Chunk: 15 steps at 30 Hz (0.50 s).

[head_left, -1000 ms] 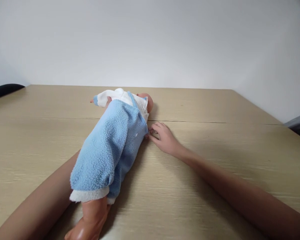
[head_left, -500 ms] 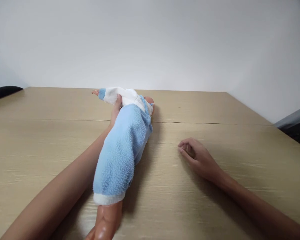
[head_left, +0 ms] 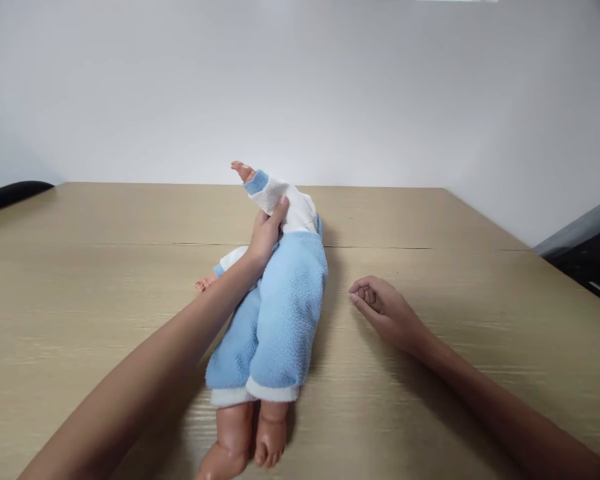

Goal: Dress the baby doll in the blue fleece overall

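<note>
A baby doll (head_left: pixel 275 313) in a light blue fleece suit with white sleeves lies lengthwise on the wooden table (head_left: pixel 455 227), bare feet toward me. My left hand (head_left: pixel 267 230) grips its chest and raised white sleeve, whose small hand points up at the far end. The doll's other arm sticks out to the left on the table. My right hand (head_left: pixel 383 310) rests on the table to the right of the doll, fingers curled in, apart from it, with nothing visible in it.
A plain white wall stands behind the table. A dark chair back (head_left: pixel 10 193) shows at the far left edge. A dark object (head_left: pixel 585 253) sits beyond the table's right corner.
The doll has rolled from its side toward its back and shifted right; both legs now show. My left hand moved onto its chest. My right hand drew back from the doll, then stayed put.
</note>
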Available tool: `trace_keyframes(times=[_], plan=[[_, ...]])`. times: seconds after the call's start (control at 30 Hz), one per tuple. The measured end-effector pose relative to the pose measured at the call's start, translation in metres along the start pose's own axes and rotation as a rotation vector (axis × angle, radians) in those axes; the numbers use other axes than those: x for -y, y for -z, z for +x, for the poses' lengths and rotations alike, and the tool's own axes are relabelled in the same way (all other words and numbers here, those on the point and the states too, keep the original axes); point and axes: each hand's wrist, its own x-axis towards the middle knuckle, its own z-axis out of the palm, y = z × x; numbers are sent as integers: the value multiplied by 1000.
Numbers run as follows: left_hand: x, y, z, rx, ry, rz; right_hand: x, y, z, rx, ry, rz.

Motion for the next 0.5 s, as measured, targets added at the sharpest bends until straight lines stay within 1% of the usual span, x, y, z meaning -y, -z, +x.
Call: trace_keyframes(times=[0.07, 0.13, 0.2, 0.27, 0.33, 0.37, 0.43, 0.47, 0.5], plan=[[3, -7, -1, 7, -1, -25, -1, 0, 0, 9, -52, 66], [4, -16, -3, 21, -9, 37, -3, 0, 0, 9, -125, 181], [5, -25, -5, 40, -65, 179, -7, 2, 3, -18, -185, 322], [7, -37, -8, 71, -176, 356, -11, 7, 6, -57, -226, 489], [9, -48, -11, 159, -299, 521, -15, 12, 11, -78, -278, 687], [11, -54, -13, 227, -340, 603, -16, 15, 14, -79, -319, 788], [12, -65, -17, 377, -377, 780, -16, 22, 19, -48, -414, 947], [11, -70, -20, 445, -379, 872, -15, 25, 21, -22, -437, 967], [9, -74, -23, 503, -380, 950, -14, 29, 22, -3, -435, 941]])
